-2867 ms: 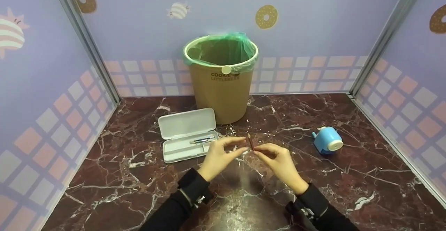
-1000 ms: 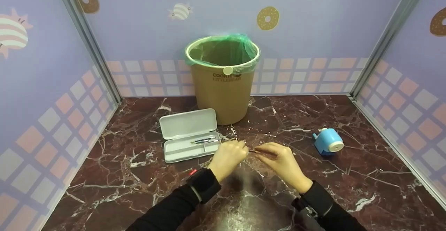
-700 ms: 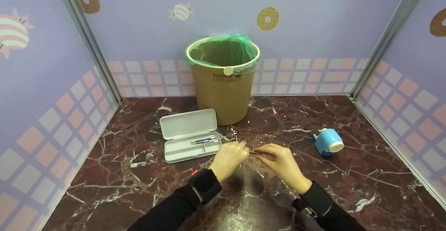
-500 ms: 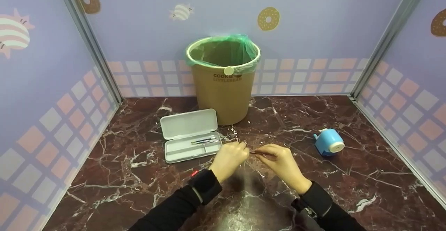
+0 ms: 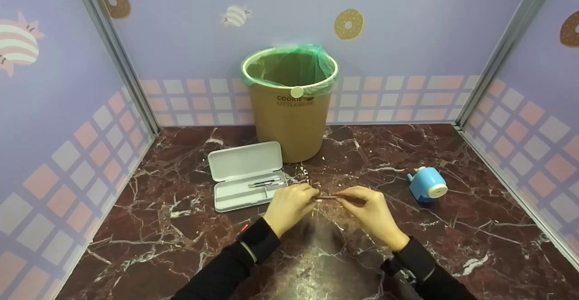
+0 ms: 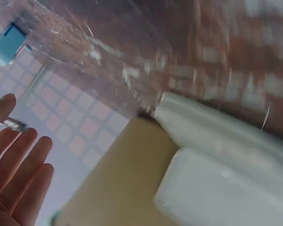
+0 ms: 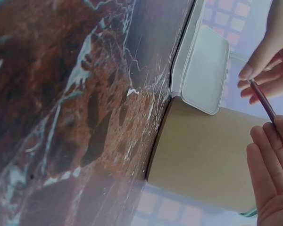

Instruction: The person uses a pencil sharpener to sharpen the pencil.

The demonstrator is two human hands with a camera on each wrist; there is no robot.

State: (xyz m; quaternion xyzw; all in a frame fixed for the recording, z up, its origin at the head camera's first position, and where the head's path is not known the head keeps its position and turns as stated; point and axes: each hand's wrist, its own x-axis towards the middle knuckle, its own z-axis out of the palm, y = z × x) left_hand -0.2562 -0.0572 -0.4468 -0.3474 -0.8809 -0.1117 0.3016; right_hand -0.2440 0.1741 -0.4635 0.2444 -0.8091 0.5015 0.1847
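A dark reddish-brown pencil (image 5: 326, 197) lies level between both hands, above the marble tabletop. My right hand (image 5: 368, 209) pinches its right end between thumb and fingers. At the other end my left hand (image 5: 289, 205) pinches, its back turned up. A small silvery piece (image 6: 14, 125) sits between the left thumb and fingertips in the left wrist view; what exactly it is I cannot tell. The right wrist view shows the pencil's shaft (image 7: 263, 99) bridging the two hands. Just beyond the left hand stands an opened white pencil case (image 5: 244, 159), with a few pencils (image 5: 264, 183) inside.
A tan waste bin (image 5: 289, 123) with a green liner stands at the back, behind the pencil case. To the right sits a blue crank pencil sharpener (image 5: 425, 184). Small pale crumbs are scattered on the marble tabletop (image 5: 181, 254) near the bin. Patterned walls enclose three sides.
The pencil went from upright to level. My left hand first turned over onto its end, then has just drawn slightly left, baring more of the shaft. The right hand keeps its pinch.
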